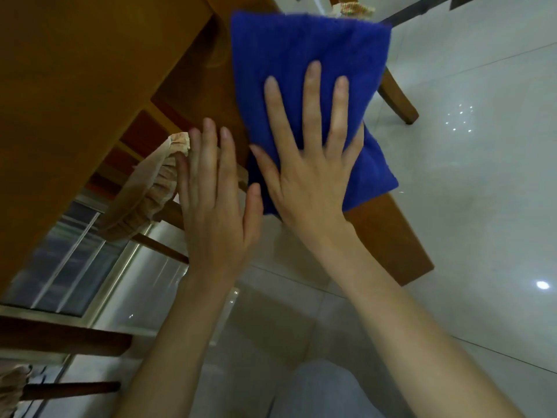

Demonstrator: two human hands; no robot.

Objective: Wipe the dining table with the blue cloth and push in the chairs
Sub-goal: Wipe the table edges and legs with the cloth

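Observation:
The blue cloth (307, 55) lies spread over the top rail of a wooden chair (388, 236) that stands against the wooden dining table (75, 70). My right hand (310, 164) presses flat on the cloth's lower half with its fingers straight and spread. Just left of the cloth, my left hand (214, 200) is held flat with straight fingers over the chair's back; whether it touches the wood I cannot tell. The chair's seat carries a beige ruffled cushion (144, 191), partly under the table edge.
A second chair's wooden rails (60, 339) and cushion (12, 384) are at the lower left. Another chair leg (398, 101) and a patterned cushion (352, 7) show at the top. A glossy white tiled floor (467, 191) stretches to the right.

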